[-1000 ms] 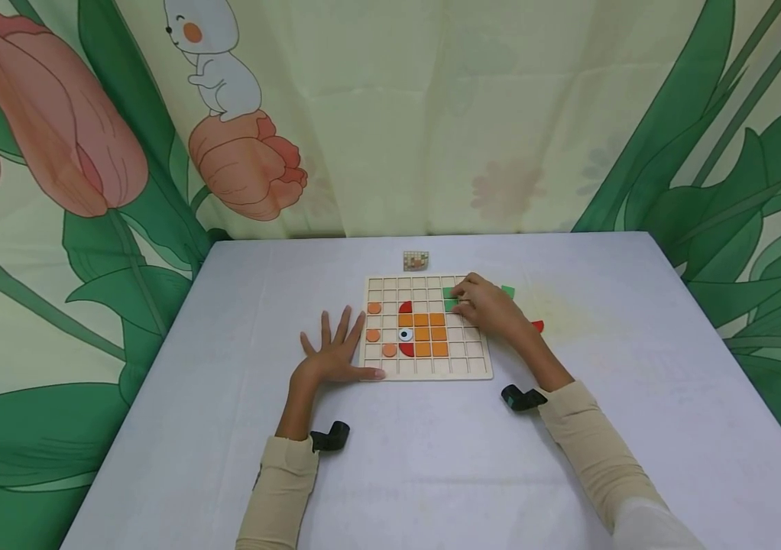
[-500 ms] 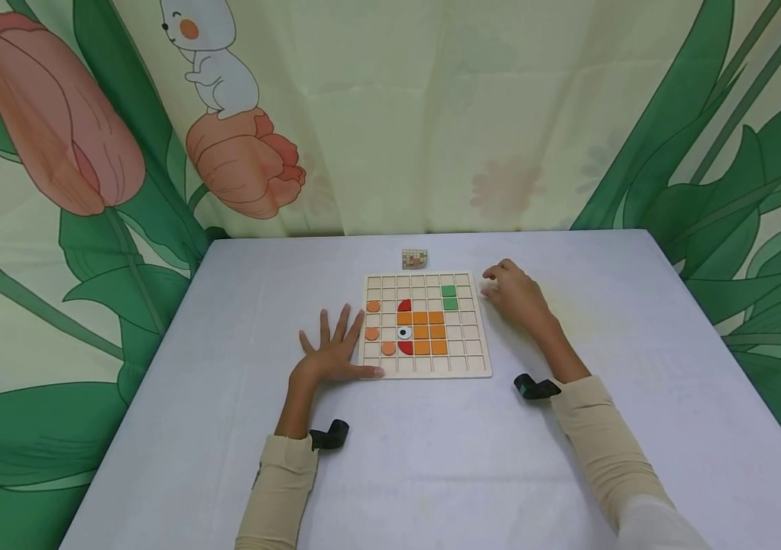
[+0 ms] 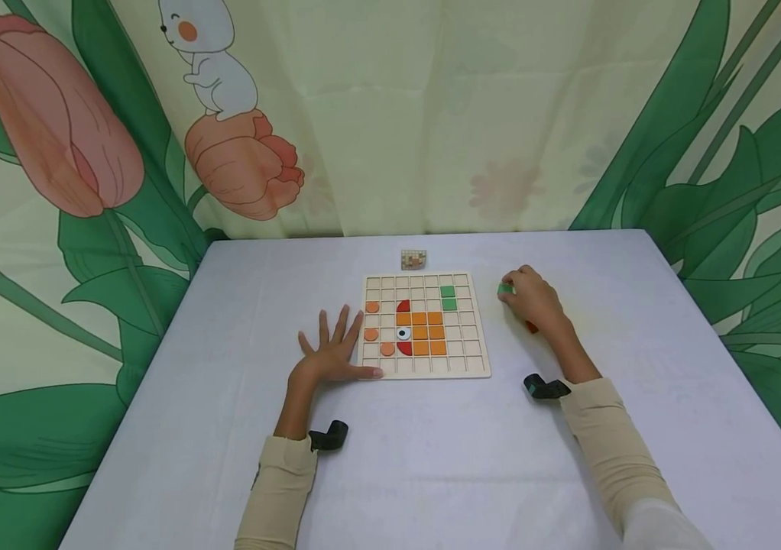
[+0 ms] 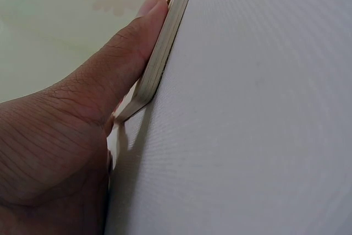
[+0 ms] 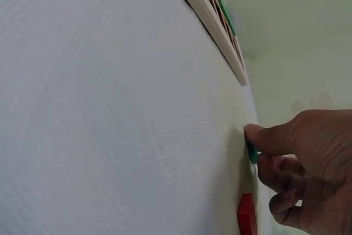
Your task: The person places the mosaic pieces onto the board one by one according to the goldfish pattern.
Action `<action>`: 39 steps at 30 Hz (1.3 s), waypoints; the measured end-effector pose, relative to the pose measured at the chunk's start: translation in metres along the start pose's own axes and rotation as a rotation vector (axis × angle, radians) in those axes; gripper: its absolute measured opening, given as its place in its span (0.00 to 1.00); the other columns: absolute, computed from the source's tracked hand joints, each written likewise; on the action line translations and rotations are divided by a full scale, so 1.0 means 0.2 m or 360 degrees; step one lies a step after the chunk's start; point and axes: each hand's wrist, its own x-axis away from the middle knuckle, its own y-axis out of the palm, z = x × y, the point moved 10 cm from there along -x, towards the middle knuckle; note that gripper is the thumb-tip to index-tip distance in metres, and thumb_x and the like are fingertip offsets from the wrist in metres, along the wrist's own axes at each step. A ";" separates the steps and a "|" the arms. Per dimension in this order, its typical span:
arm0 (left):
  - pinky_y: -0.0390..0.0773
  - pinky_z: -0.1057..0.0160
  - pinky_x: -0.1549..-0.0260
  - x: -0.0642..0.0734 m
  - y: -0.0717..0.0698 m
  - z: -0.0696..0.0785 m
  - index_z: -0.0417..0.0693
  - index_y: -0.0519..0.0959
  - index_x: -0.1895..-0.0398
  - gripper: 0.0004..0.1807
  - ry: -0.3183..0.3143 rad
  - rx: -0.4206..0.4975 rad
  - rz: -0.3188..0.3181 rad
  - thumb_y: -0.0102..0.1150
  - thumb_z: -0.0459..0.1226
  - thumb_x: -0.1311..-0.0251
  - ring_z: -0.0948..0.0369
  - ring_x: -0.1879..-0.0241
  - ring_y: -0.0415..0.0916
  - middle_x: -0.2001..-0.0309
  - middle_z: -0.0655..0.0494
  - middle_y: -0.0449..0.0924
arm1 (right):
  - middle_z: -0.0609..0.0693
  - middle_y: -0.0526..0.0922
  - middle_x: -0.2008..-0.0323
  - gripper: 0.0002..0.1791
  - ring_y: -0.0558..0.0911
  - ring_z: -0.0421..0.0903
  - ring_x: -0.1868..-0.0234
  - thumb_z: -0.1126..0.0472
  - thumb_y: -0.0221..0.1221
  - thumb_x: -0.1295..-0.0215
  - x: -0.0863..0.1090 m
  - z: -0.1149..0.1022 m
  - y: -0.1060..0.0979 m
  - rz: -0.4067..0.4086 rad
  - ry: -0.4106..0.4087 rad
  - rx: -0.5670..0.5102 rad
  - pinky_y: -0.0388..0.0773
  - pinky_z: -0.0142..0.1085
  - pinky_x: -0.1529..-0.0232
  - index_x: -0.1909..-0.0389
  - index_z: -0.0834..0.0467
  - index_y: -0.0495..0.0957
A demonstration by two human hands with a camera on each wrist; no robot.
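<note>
The wooden grid board lies flat on the table, with orange squares, red rounded pieces, an eye disc, pale orange discs and two green squares set in its cells. At its left edge my left hand is spread flat; the thumb rests on the board's near left corner, as the left wrist view confirms. To the right of the board, my right hand pinches a green square tile between thumb and fingers, close to the tabletop. Beside that hand lies a red piece, mostly hidden in the head view.
A small patterned picture card lies behind the board. White cloth covers the table, and a printed curtain hangs along its back edge. Each wrist bears a black camera.
My right hand has left the green squares on the board, moved right past its edge and come down on a loose green tile. The left hand has stayed in place.
</note>
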 end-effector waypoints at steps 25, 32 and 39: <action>0.24 0.23 0.40 0.00 0.02 -0.01 0.62 0.34 0.21 0.67 0.0001 -0.0015 -0.0002 0.63 0.70 0.56 0.42 0.26 0.09 0.21 0.53 0.20 | 0.58 0.74 0.48 0.16 0.79 0.55 0.51 0.59 0.56 0.29 0.02 -0.08 0.09 -0.0054 -0.0153 0.0031 0.76 0.51 0.50 0.47 0.64 0.76; 0.24 0.22 0.40 0.00 0.01 0.00 0.62 0.34 0.21 0.67 0.0016 -0.0002 0.0012 0.63 0.70 0.56 0.41 0.26 0.10 0.21 0.52 0.20 | 0.56 0.74 0.49 0.15 0.77 0.53 0.52 0.60 0.57 0.29 0.03 -0.17 0.09 -0.0068 -0.0246 0.0009 0.75 0.50 0.49 0.47 0.64 0.76; 0.24 0.22 0.40 0.00 0.00 0.00 0.61 0.34 0.21 0.66 0.0017 -0.0003 0.0014 0.63 0.70 0.56 0.41 0.26 0.10 0.21 0.52 0.20 | 0.56 0.74 0.50 0.16 0.76 0.50 0.55 0.59 0.58 0.30 0.03 -0.24 0.12 -0.0113 -0.0300 0.0031 0.76 0.47 0.51 0.47 0.64 0.77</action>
